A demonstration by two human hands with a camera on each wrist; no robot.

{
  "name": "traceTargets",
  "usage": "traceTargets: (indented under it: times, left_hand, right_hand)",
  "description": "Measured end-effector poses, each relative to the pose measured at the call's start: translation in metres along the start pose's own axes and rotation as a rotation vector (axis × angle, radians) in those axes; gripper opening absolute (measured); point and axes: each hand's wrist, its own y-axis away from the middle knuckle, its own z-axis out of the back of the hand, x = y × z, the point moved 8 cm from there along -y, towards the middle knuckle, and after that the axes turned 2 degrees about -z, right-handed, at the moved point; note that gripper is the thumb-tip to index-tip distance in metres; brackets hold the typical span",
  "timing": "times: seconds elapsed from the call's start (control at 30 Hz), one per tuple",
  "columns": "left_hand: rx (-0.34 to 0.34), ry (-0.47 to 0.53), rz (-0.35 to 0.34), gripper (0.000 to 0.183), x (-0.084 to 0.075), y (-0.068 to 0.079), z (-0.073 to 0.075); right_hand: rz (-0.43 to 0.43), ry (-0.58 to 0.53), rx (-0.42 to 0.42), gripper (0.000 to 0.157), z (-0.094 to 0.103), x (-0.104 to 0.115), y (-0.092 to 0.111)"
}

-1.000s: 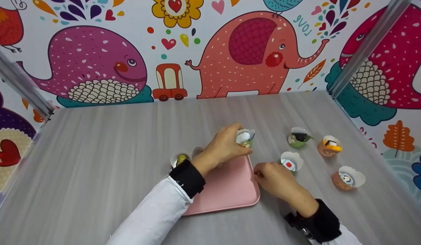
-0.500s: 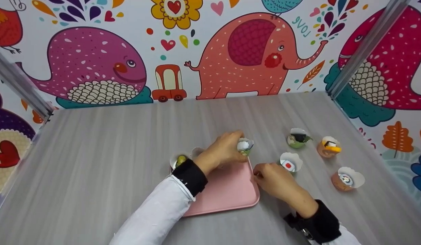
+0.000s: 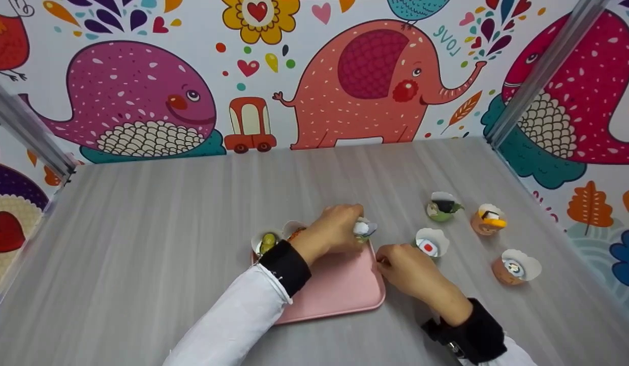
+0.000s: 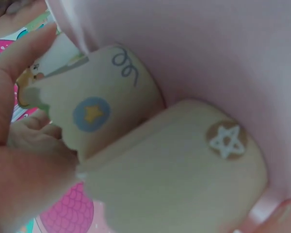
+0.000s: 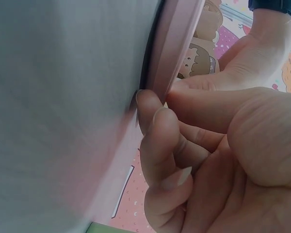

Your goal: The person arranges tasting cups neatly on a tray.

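In the head view my left hand point(image 3: 332, 231) grips a green-patterned paper baking cup point(image 3: 364, 232) with something white inside, at the far right corner of the pink tray point(image 3: 345, 292). The hand hides part of that cup. My right hand point(image 3: 413, 272) pinches the tray's right rim; in the right wrist view its thumb and forefinger meet at the pink rim point(image 5: 177, 43), the other fingers curled. Two paper cups stand along the tray's far side, one with olive-green pieces point(image 3: 268, 243), the other with an orange-red filling point(image 3: 295, 233). The left wrist view shows a star-marked cup point(image 4: 184, 170) close up.
Right of the tray stand several more filled cups: a green one with a dark piece point(image 3: 441, 207), one with a red-and-white piece point(image 3: 430, 244), a brown one with a yellow-orange piece point(image 3: 489, 221) and another brown one point(image 3: 512, 269). A patterned wall point(image 3: 365, 91) borders the table.
My left hand has brought its cup down and nearer, from beyond the tray's far edge to its far right corner. My right hand has kept its place on the rim.
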Motion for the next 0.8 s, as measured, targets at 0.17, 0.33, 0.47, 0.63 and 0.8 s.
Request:
traceTargets:
  times: [0.17,0.33,0.47,0.63,0.8]
  left_hand:
    - [0.009,-0.017,0.005,0.043,0.0,0.001,-0.002]
    - [0.023,-0.012,0.019,0.051,0.001,0.001,-0.005]
    - [0.028,-0.009,0.015,0.062,0.001,0.002,-0.003]
    - [0.006,-0.002,0.007,0.07,0.003,0.008,0.006]
    - [-0.004,-0.009,-0.006,0.079,0.003,0.018,0.018]
  right_hand:
    - [-0.002,-0.01,0.003,0.008,-0.001,0.0,0.0]
    - [-0.006,-0.009,0.0,0.007,-0.001,0.0,0.0]
    - [-0.012,-0.004,-0.003,0.006,0.0,-0.001,-0.001]
    - [-0.021,-0.003,0.004,0.005,-0.001,-0.001,-0.002]
    - [-0.025,-0.003,0.007,0.005,-0.001,-0.001,-0.002]
